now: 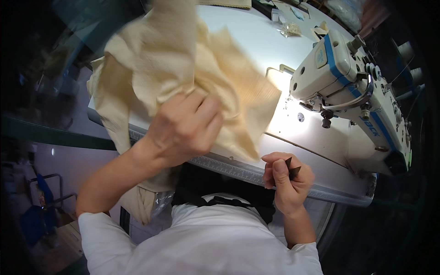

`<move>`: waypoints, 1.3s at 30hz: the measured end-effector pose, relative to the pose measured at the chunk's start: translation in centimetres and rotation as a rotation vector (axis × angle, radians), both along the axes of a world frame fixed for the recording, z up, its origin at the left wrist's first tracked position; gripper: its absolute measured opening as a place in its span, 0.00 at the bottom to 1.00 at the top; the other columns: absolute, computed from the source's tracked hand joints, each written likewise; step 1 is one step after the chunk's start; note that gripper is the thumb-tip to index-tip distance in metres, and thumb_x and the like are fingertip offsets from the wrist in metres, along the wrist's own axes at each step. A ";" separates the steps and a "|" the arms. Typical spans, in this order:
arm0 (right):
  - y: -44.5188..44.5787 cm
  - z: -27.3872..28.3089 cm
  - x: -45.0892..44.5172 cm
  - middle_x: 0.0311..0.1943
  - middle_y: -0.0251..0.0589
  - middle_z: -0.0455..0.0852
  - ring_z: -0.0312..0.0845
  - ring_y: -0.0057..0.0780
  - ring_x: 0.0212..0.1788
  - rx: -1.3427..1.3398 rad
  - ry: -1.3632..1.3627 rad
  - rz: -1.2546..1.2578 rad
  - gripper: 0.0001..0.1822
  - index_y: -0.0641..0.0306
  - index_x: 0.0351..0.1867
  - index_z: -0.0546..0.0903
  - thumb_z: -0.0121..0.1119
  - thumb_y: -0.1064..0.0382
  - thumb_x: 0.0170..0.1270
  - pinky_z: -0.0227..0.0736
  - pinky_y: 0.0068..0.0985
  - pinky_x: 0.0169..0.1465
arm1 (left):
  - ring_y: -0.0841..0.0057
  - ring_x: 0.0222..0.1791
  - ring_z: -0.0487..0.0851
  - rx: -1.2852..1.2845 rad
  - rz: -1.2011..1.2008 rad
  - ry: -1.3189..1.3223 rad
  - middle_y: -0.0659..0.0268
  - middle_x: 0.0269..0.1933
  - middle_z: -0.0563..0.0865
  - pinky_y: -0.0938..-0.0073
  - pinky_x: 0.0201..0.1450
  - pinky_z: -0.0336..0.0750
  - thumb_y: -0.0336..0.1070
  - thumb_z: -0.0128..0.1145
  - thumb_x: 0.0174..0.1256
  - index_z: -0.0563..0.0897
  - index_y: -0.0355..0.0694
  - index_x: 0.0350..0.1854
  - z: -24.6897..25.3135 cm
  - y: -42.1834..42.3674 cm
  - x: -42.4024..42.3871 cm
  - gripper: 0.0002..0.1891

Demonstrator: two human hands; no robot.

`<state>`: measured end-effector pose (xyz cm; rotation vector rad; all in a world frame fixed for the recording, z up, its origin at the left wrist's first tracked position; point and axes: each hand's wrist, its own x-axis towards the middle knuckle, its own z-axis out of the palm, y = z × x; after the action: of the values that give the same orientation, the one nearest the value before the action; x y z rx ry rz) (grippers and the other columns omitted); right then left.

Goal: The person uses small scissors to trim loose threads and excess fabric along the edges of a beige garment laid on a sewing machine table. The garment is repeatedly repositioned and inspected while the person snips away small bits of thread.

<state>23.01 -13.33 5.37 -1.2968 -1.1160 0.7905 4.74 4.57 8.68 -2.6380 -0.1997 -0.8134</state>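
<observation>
My left hand point(187, 123) is closed on a bunched piece of cream fabric point(165, 58), which is partly blurred. The cloth rises beyond the hand and spreads over the table's near left part, with one end hanging past the front edge. In my right hand point(290, 182), near the table's front edge, are small dark thread snips point(293, 171); two pointed blades stick out by the thumb, and the rest is hidden in the palm. A white and blue Jack sewing machine point(343, 79) stands at the right, its lamp lighting the needle area.
A measuring scale point(227, 167) runs along the front edge of the white table point(237, 20). A small clear bag point(290, 30) lies at the back. More cream fabric point(142, 202) hangs below the table at the left. Thread cones point(405, 51) stand behind the machine.
</observation>
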 end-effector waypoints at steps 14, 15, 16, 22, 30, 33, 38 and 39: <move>6.0 -0.2 -3.6 0.23 0.42 0.81 0.79 0.29 0.21 0.011 -0.442 0.081 0.13 0.69 0.43 0.83 0.70 0.71 0.57 0.72 0.23 0.26 | 0.55 0.52 0.75 -0.504 0.615 -0.411 0.51 0.51 0.77 0.53 0.63 0.64 0.23 0.71 0.41 0.76 0.35 0.47 -9.1 -10.3 -6.5 0.26; 6.4 -0.2 -3.8 0.23 0.42 0.81 0.79 0.29 0.21 0.006 -0.493 0.068 0.15 0.68 0.45 0.82 0.71 0.70 0.56 0.72 0.24 0.26 | 0.56 0.53 0.75 -0.600 0.672 -0.467 0.51 0.52 0.77 0.54 0.63 0.63 0.23 0.71 0.42 0.76 0.35 0.47 -9.3 -11.6 -6.8 0.25; 6.9 -0.2 -4.1 0.23 0.42 0.81 0.79 0.30 0.22 0.008 -0.546 0.054 0.18 0.68 0.46 0.81 0.72 0.68 0.56 0.72 0.24 0.26 | 0.56 0.54 0.74 -0.689 0.728 -0.526 0.51 0.52 0.77 0.55 0.64 0.63 0.23 0.71 0.43 0.76 0.35 0.46 -9.5 -12.8 -7.2 0.25; 8.8 -1.6 -6.0 0.23 0.42 0.81 0.80 0.35 0.23 -0.023 -0.713 0.026 0.24 0.67 0.54 0.76 0.71 0.70 0.56 0.75 0.30 0.28 | 0.68 0.52 0.84 -2.237 0.253 -1.003 0.53 0.55 0.83 0.75 0.37 0.85 0.42 0.54 0.76 0.71 0.31 0.64 -10.0 -12.2 -10.3 0.23; 6.6 -1.9 -5.1 0.21 0.38 0.77 0.73 0.26 0.19 0.061 -0.503 -0.031 0.22 0.67 0.54 0.79 0.66 0.77 0.57 0.69 0.23 0.25 | 0.65 0.54 0.84 -2.854 -0.304 -1.374 0.55 0.60 0.81 0.67 0.32 0.88 0.40 0.50 0.77 0.68 0.33 0.68 -8.1 -7.8 -7.5 0.24; 5.5 -2.8 -3.9 0.21 0.37 0.76 0.71 0.23 0.18 0.104 -0.491 -0.108 0.20 0.67 0.53 0.81 0.66 0.78 0.57 0.67 0.20 0.24 | 0.64 0.54 0.85 -3.006 -0.201 -1.354 0.54 0.61 0.81 0.68 0.34 0.87 0.30 0.49 0.71 0.66 0.33 0.70 -9.0 -7.4 -7.9 0.25; 3.9 -3.6 -2.2 0.23 0.39 0.79 0.72 0.23 0.19 0.077 -0.470 -0.114 0.15 0.68 0.47 0.83 0.67 0.78 0.57 0.67 0.19 0.25 | 0.62 0.54 0.83 -2.964 0.113 -1.136 0.53 0.62 0.80 0.64 0.46 0.83 0.21 0.45 0.62 0.65 0.35 0.72 -6.6 -9.1 -4.9 0.31; 3.7 -3.7 -2.1 0.23 0.39 0.79 0.72 0.24 0.19 0.078 -0.481 -0.112 0.14 0.68 0.46 0.83 0.67 0.78 0.57 0.67 0.20 0.25 | 0.61 0.55 0.83 -2.961 0.019 -1.173 0.54 0.63 0.80 0.63 0.48 0.82 0.20 0.45 0.62 0.65 0.35 0.72 -6.4 -9.4 -4.4 0.31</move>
<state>20.94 -9.65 1.69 -1.5113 -1.4202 0.3518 0.30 -4.85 2.32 0.0947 0.7055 0.5624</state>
